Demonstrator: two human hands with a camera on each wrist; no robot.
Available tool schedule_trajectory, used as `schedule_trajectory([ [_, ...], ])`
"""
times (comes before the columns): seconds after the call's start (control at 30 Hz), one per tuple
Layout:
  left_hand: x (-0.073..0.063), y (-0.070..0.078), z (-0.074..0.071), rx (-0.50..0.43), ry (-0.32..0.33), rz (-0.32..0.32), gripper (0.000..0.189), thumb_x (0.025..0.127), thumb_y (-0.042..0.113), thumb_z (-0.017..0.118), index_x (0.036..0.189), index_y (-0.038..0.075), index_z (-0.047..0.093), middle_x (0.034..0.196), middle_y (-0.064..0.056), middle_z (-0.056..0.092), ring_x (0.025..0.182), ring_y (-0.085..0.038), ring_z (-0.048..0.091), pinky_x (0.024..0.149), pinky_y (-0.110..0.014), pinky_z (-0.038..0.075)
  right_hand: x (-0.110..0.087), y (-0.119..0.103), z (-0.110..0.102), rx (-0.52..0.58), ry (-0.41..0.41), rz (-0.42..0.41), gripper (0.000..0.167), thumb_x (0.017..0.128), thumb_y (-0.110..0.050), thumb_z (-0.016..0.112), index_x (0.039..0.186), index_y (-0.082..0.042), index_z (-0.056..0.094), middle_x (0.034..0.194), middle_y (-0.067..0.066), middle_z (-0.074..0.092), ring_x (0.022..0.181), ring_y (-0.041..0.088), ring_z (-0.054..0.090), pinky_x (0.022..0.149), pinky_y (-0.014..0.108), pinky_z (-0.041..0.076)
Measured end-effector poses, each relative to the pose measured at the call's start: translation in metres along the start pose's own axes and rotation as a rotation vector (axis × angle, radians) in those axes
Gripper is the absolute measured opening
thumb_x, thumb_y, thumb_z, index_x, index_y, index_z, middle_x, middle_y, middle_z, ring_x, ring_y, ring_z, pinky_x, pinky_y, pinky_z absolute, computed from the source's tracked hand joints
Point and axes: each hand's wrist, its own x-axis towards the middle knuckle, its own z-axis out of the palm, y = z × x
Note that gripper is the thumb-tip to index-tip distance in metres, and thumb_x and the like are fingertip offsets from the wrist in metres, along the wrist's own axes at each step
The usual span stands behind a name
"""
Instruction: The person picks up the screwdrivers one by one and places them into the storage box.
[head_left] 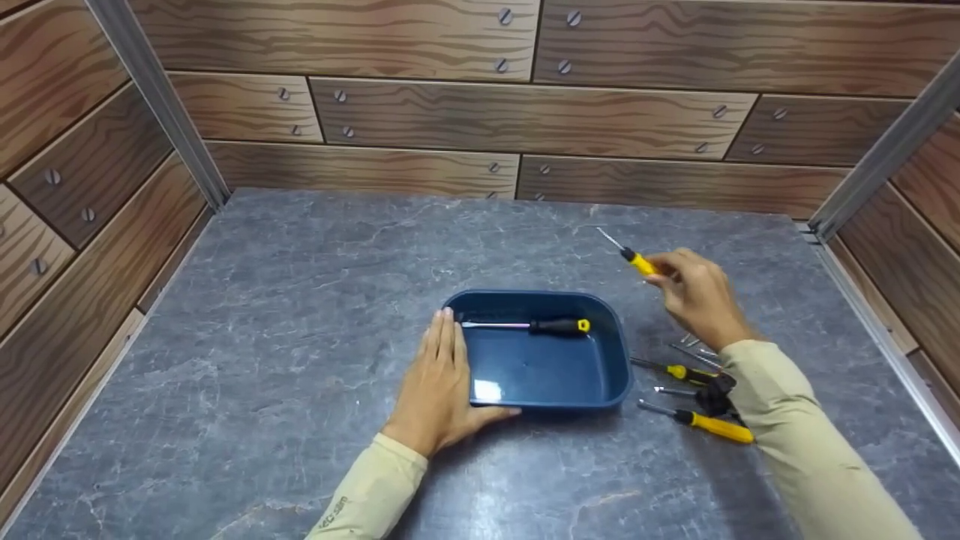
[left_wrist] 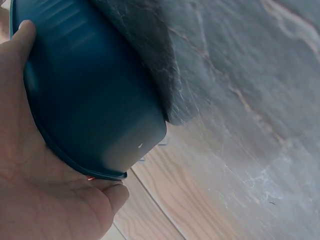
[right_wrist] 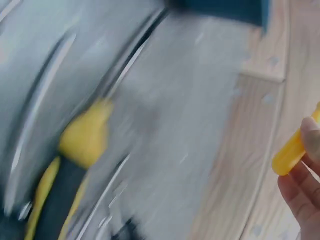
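Observation:
A dark blue plastic tray [head_left: 525,379] stands on the table, with a black-handled screwdriver [head_left: 559,326] lying inside along its far wall. My left hand [head_left: 435,382] rests at the tray's left side, fingers straight against it and thumb stretched along the near side. The left wrist view shows the palm [left_wrist: 50,200] against the tray's outer wall [left_wrist: 95,95]. Right of the tray, my right hand [head_left: 701,296] pinches a yellow-handled screwdriver [head_left: 640,262] in the air, its shaft pointing up and left. The handle's butt [right_wrist: 290,155] shows between the fingertips in the right wrist view.
Beside the tray's right side lie several tools, among them a yellow-and-black screwdriver [head_left: 679,372], a black-handled tool [head_left: 716,395] and a yellow screwdriver [head_left: 720,427]. The right forearm [head_left: 810,450] partly covers this group. Wood-patterned panels [head_left: 420,112] enclose the grey marbled table [head_left: 262,337].

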Motion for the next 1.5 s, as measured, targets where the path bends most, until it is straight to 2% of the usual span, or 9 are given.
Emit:
schedule_trajectory([
  [0.1, 0.001, 0.000, 0.000, 0.012, -0.016, -0.002, 0.132, 0.078, 0.093, 0.038, 0.151, -0.017, 0.028, 0.159, -0.036, 0.019, 0.151, -0.044, 0.017, 0.124, -0.046, 0.018, 0.009, -0.021, 0.008, 0.058, 0.000, -0.056, 0.019, 0.082, 0.004, 0.080, 0.100, 0.005, 0.074, 0.089, 0.013, 0.071, 0.079, 0.024, 0.068, 0.074, 0.019, 0.051],
  [0.23, 0.001, 0.000, 0.000, 0.016, -0.019, -0.005, 0.132, 0.078, 0.093, 0.038, 0.151, -0.016, 0.027, 0.160, -0.036, 0.019, 0.151, -0.044, 0.017, 0.124, -0.046, 0.017, 0.017, -0.052, 0.022, 0.118, -0.084, -0.105, 0.019, 0.082, 0.005, 0.080, 0.100, 0.004, 0.075, 0.093, 0.012, 0.071, 0.082, 0.023, 0.068, 0.075, 0.030, 0.058],
  [0.37, 0.001, 0.000, 0.001, 0.022, -0.002, -0.003, 0.132, 0.078, 0.093, 0.040, 0.150, -0.017, 0.029, 0.159, -0.036, 0.020, 0.150, -0.044, 0.018, 0.124, -0.046, 0.018, 0.018, -0.076, 0.038, 0.103, -0.234, -0.112, 0.019, 0.084, 0.002, 0.079, 0.103, 0.003, 0.075, 0.095, 0.010, 0.070, 0.083, 0.023, 0.066, 0.075, 0.038, 0.059],
  [0.5, 0.000, 0.000, 0.001, 0.025, 0.008, -0.001, 0.132, 0.078, 0.093, 0.039, 0.150, -0.017, 0.029, 0.158, -0.037, 0.021, 0.150, -0.045, 0.020, 0.124, -0.046, 0.019, 0.014, -0.086, 0.052, 0.036, -0.385, -0.097, 0.019, 0.084, -0.003, 0.080, 0.103, 0.000, 0.077, 0.095, 0.008, 0.069, 0.083, 0.024, 0.066, 0.076, 0.040, 0.059],
  [0.63, 0.000, 0.000, 0.002, 0.013, 0.032, 0.003, 0.132, 0.078, 0.092, 0.043, 0.149, -0.018, 0.030, 0.157, -0.037, 0.023, 0.150, -0.045, 0.021, 0.123, -0.045, 0.020, 0.007, -0.083, 0.062, -0.035, -0.464, -0.090, 0.018, 0.083, -0.005, 0.082, 0.101, -0.003, 0.079, 0.094, 0.006, 0.071, 0.083, 0.024, 0.068, 0.075, 0.043, 0.059],
  [0.77, 0.000, 0.000, 0.002, 0.015, 0.049, 0.007, 0.132, 0.078, 0.092, 0.044, 0.149, -0.018, 0.032, 0.157, -0.037, 0.025, 0.149, -0.045, 0.022, 0.123, -0.045, 0.020, 0.002, -0.079, 0.069, -0.076, -0.482, -0.114, 0.017, 0.080, -0.005, 0.083, 0.097, -0.005, 0.081, 0.089, 0.004, 0.071, 0.078, 0.022, 0.067, 0.069, 0.042, 0.058],
  [0.93, 0.000, -0.001, 0.002, 0.003, 0.034, 0.002, 0.131, 0.078, 0.092, 0.043, 0.149, -0.017, 0.031, 0.158, -0.036, 0.023, 0.150, -0.044, 0.020, 0.124, -0.045, 0.020, -0.001, -0.075, 0.073, -0.124, -0.483, -0.139, 0.013, 0.079, -0.005, 0.084, 0.091, -0.008, 0.082, 0.081, 0.000, 0.064, 0.069, 0.020, 0.062, 0.061, 0.041, 0.055],
  [1.17, 0.000, -0.001, 0.001, 0.004, 0.015, -0.003, 0.131, 0.078, 0.093, 0.040, 0.150, -0.017, 0.030, 0.159, -0.036, 0.021, 0.151, -0.043, 0.018, 0.124, -0.045, 0.019, -0.006, -0.070, 0.077, -0.139, -0.470, -0.116, 0.014, 0.078, -0.006, 0.085, 0.092, -0.007, 0.081, 0.083, 0.001, 0.064, 0.072, 0.024, 0.066, 0.062, 0.044, 0.056],
  [1.5, 0.000, 0.000, 0.001, -0.003, -0.003, -0.013, 0.132, 0.078, 0.093, 0.040, 0.151, -0.016, 0.028, 0.160, -0.035, 0.018, 0.151, -0.043, 0.016, 0.124, -0.045, 0.017, -0.011, -0.067, 0.082, -0.181, -0.408, -0.168, 0.015, 0.076, -0.008, 0.087, 0.087, -0.007, 0.076, 0.081, 0.003, 0.062, 0.074, 0.028, 0.065, 0.060, 0.047, 0.056],
])
